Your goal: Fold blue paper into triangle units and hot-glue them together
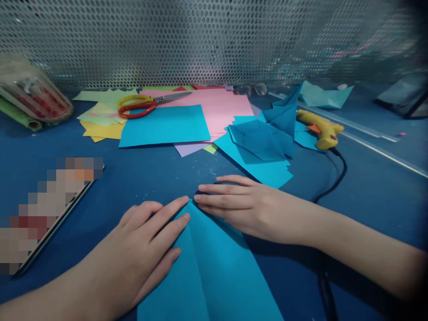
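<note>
A sheet of blue paper lies on the table in front of me, narrowing to a point at its far end, with a crease running down its length. My left hand rests on the paper's left edge, fingers stretched out and index fingertip at the point. My right hand lies flat along the right edge near that same point, its fingers extended and slightly apart; its thumb is hidden. Beyond the right hand, folded blue paper shapes sit on a stack of blue sheets.
Red-and-yellow-handled scissors lie over blue and pink paper. A yellow glue gun trails a black cord on the right. At left are a pixelated phone or tablet, a plastic jar and a green roll. Perforated metal closes the back.
</note>
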The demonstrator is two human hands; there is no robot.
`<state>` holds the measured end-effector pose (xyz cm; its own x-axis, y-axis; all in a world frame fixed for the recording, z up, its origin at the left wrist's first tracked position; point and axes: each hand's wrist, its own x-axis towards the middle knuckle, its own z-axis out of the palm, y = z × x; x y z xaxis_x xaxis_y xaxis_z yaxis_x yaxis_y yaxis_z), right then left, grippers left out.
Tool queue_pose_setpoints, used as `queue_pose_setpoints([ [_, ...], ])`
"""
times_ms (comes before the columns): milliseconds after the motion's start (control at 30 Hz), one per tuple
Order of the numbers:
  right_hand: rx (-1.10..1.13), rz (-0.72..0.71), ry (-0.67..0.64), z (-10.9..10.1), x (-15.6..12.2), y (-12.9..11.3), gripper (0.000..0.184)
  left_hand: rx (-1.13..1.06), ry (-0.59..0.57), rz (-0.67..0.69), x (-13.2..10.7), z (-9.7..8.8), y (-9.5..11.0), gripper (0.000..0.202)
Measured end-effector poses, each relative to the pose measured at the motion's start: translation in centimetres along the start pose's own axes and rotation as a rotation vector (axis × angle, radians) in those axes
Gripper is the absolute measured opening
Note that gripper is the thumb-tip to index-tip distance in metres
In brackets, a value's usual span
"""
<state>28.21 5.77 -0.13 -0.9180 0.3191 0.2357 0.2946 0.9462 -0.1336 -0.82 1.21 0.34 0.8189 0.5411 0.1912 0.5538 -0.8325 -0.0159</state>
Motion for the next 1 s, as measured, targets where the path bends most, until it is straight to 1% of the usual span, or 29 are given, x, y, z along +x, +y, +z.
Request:
queue_pose_setpoints([
  [67,0.007,0.005,-0.009,0.0,-0.1,0.1,0.04,0.013,-0.002,-0.008,0.1,0.0,0.0,0.04],
  [133,0.014,0.003,-0.015,-0.1,-0.1,0.1,0.04,0.053,0.009,0.012,0.2,-0.1,0.2,0.04],
  [233,0.023,-0.003,-0.021,-0.1,-0.1,0.2,0.041,0.126,0.079,0.046,0.4,-0.3,0.6,0.039],
  [333,0.023,-0.012,-0.014,0.0,0.0,0.3,0.041,0.188,0.156,0.045,0.6,-0.4,1.1,0.042],
  [467,0.018,-0.014,0.009,0.1,0.0,0.2,0.04,0.19,0.167,0.044,1.0,-0.5,1.3,0.044],
  [600,0.017,-0.002,-0.004,0.2,-0.1,0.2,0.041,0.147,0.134,0.036,0.8,-0.5,0.8,0.04],
  [700,0.029,0.005,-0.005,0.1,-0.1,0.2,0.041,0.076,0.057,0.031,0.2,-0.2,0.2,0.038],
  [800,0.087,0.027,-0.013,0.0,0.0,0.3,0.041,-0.036,-0.001,-0.016,-0.3,0.1,-0.2,0.04],
  [900,0.129,0.031,-0.005,0.1,0.0,0.3,0.042,-0.136,-0.018,-0.109,-0.5,0.1,-0.2,0.046],
  [1000,0.123,0.017,0.008,0.3,0.0,0.3,0.042,-0.148,-0.034,-0.155,-0.4,0.1,-0.1,0.057],
])
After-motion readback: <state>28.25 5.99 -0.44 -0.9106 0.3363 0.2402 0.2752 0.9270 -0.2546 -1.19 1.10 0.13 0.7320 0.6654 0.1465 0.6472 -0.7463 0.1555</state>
